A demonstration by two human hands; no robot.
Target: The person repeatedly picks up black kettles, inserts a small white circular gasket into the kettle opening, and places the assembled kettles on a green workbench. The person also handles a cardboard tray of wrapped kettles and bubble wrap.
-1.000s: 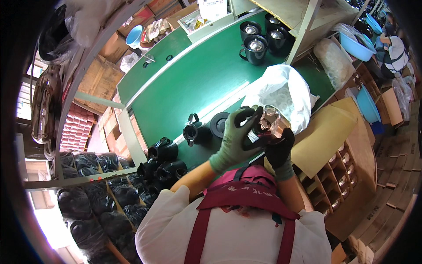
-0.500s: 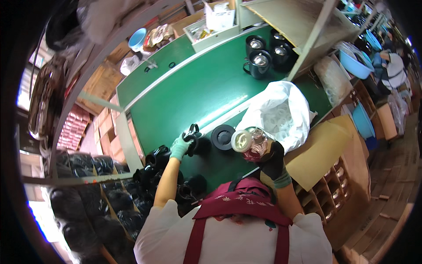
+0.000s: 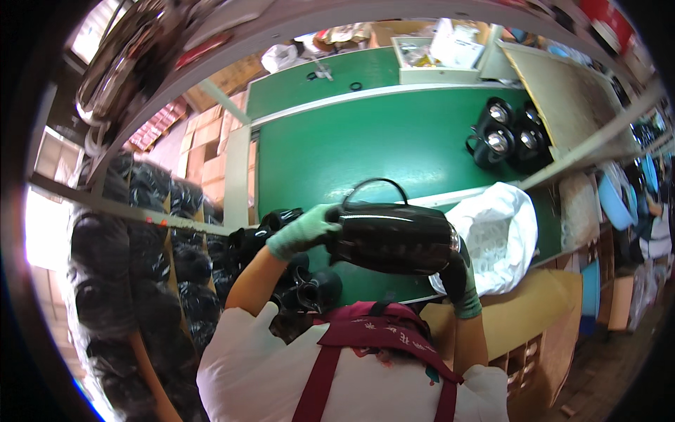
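A glossy black jug-shaped housing (image 3: 397, 238) lies on its side in the air between my hands, its loop handle pointing to the far side. My left hand (image 3: 304, 233), in a pale green glove, is closed around the jug's left end. At the other end, a narrow silvery rim of a liner (image 3: 455, 239) shows at the opening. My right hand (image 3: 458, 278), in a dark glove with a green cuff, grips that end; its fingertips are partly hidden behind the jug. More black jugs (image 3: 320, 287) are crowded beside my left forearm.
A white bag of translucent rings (image 3: 492, 235) stands right of the jug. Several black jugs with silvery tops (image 3: 496, 143) are at the back right of the green table (image 3: 337, 148). A cardboard box (image 3: 534, 309) is at the right; wrapped black jugs (image 3: 98, 295) are stacked left.
The silvery liner has gone from open view in my right hand to mostly inside the black jug. The jug is now raised and tipped sideways between both hands. The view has shifted left.
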